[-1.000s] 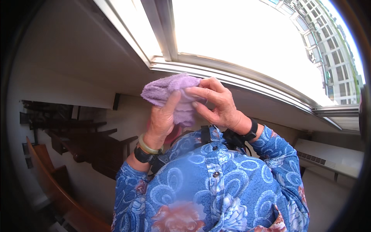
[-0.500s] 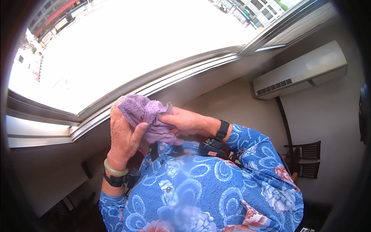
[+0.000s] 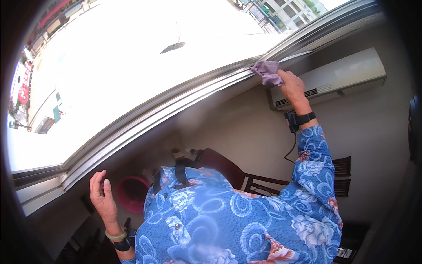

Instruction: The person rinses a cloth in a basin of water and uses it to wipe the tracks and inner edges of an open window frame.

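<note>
My right hand (image 3: 292,86) reaches far out to the right and grips a crumpled purple cloth (image 3: 267,72). The cloth touches the metal window track (image 3: 176,104) near the far right part of the frame. Its lower edge hangs free below the sill. My left hand (image 3: 103,197) is raised at the lower left with nothing in it, fingers apart and slightly curled. It is beside the track's near left end, apart from it.
Beyond the track the window opening is bright, with buildings outside. A white air conditioner (image 3: 338,79) hangs on the right wall. Below are a red bucket (image 3: 121,196), a dark wooden chair (image 3: 220,165) and another chair (image 3: 342,176) by the wall.
My left hand has let go of the purple cloth and dropped to the lower left. My right hand has carried the cloth up and right to the window track.
</note>
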`<state>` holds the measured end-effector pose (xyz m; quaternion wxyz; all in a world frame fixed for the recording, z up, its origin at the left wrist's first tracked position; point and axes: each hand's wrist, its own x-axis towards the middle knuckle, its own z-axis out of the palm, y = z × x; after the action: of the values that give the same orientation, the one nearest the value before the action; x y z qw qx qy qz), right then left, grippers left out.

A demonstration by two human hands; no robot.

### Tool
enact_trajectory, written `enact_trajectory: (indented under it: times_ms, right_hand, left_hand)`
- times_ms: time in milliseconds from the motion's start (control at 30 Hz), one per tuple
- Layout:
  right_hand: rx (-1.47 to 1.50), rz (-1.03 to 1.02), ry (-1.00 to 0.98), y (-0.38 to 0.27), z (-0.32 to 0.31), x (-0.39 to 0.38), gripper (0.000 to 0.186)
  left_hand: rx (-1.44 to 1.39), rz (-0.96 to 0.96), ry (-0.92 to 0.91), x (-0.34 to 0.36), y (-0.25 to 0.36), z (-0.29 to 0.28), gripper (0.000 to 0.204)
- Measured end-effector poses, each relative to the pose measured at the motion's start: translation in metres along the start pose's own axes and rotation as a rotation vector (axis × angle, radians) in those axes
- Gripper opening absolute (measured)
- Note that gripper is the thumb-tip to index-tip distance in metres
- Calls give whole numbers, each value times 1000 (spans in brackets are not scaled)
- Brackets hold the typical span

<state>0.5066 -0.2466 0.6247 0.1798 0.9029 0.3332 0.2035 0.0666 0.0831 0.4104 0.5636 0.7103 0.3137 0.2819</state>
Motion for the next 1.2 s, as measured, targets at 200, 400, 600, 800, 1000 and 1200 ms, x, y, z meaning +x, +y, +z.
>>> enact_trajectory:
  times_ms: [200, 400, 600, 800, 1000, 1200]
  right_hand:
    - [-174, 62, -103, -27, 24, 18, 11]
    - [-350, 54, -183, -83, 30, 31, 11]
    - [-148, -187, -146, -190, -21, 12, 9]
    - [143, -474, -139, -293, -68, -13, 7]
    - [538, -533, -176, -260, -74, -6, 20]
    - [295, -253, -161, -83, -51, 16, 28]
  left_hand:
    - [-49, -67, -15, -1, 11, 10, 21]
    - [-80, -87, -70, 9, 19, 13, 21]
    - [-21, -27, -68, 12, 21, 10, 20]
    - [-56, -18, -39, 10, 17, 5, 19]
    - [-29, -17, -23, 4, 5, -3, 18]
    - [-18, -124, 50, -20, -16, -11, 19]
